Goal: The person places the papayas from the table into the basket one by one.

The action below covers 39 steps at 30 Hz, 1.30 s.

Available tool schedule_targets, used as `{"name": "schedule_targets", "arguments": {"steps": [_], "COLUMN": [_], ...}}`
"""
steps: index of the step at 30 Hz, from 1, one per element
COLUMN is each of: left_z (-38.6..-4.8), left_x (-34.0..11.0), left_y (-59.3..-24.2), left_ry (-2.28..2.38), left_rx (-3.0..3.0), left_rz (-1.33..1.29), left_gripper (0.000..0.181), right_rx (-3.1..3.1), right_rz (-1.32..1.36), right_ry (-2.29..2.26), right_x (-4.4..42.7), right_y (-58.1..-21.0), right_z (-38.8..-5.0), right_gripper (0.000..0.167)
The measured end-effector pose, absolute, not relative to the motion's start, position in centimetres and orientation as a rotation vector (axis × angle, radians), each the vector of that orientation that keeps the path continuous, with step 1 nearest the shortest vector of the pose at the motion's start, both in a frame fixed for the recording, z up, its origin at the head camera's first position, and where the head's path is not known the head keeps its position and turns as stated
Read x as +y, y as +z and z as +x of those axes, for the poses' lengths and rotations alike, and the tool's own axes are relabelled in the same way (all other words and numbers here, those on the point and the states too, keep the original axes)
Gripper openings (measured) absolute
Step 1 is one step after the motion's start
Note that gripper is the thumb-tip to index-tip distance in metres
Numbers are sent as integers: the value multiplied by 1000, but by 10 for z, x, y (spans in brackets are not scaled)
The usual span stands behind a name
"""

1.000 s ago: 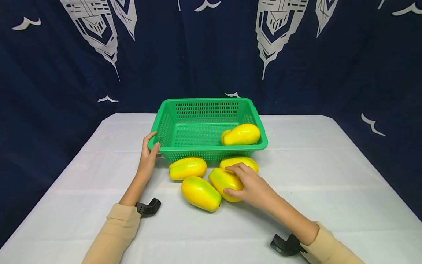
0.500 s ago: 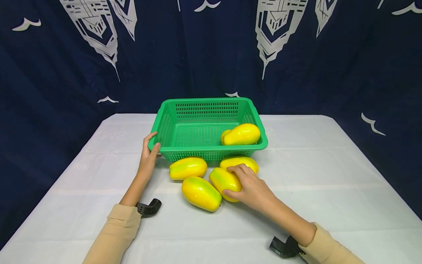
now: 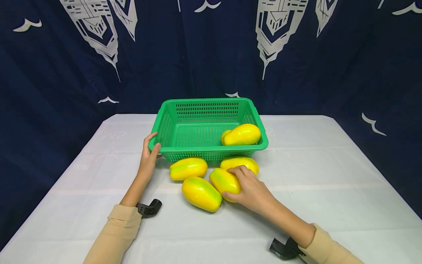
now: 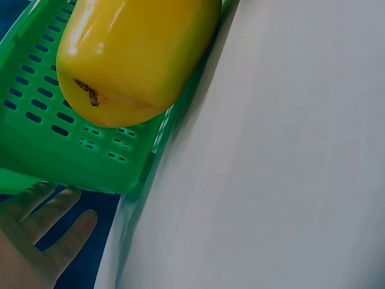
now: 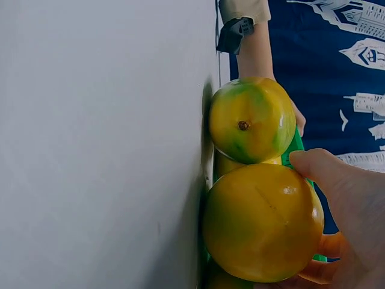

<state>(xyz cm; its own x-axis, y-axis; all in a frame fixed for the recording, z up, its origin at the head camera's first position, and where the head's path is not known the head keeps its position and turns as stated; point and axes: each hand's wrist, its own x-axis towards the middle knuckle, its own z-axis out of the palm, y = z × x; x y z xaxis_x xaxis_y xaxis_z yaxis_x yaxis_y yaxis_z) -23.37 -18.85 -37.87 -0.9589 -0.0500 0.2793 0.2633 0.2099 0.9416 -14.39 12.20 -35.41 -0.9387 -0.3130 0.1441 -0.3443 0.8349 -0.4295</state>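
Note:
My left hand (image 3: 147, 161) grips the near left corner of the green basket (image 3: 211, 148), thumb on the rim. My right hand (image 3: 253, 189) curls round a yellow-green papaya (image 3: 225, 181) on the table. In the right wrist view, the right hand (image 5: 355, 211) has its thumb and fingers against that papaya (image 5: 261, 223). Another papaya (image 3: 202, 194) lies just left of it, one (image 3: 188, 168) by the basket's front, and one (image 3: 242, 164) behind the right fingers. Inside the basket, at the right, a papaya (image 3: 243, 134) lies over another, mostly hidden one (image 3: 224, 136).
A white cloth covers the table (image 3: 323, 176). Behind it hangs a dark blue curtain (image 3: 211, 55) with white printed shapes. Black wrist devices sit at the left wrist (image 3: 149, 208) and the right wrist (image 3: 286, 249).

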Motion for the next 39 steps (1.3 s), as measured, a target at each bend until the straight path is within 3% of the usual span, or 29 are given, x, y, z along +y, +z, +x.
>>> {"name": "schedule_targets", "arguments": {"steps": [22,39], "left_z": [-233,-232], "left_x": [-188,-188], "left_y": [-378,-377], "left_ry": [-1816,-1839], "left_rx": [-2241,-2236], "left_rz": [-206,-196], "left_gripper": [49,48], "right_rx": [-2877,-2830], "right_rz": [603,597], "right_ry": [798,896], "right_x": [121,130], "right_y": [-354,-337], "right_z": [-142,-143], "right_gripper": [53,53]}}
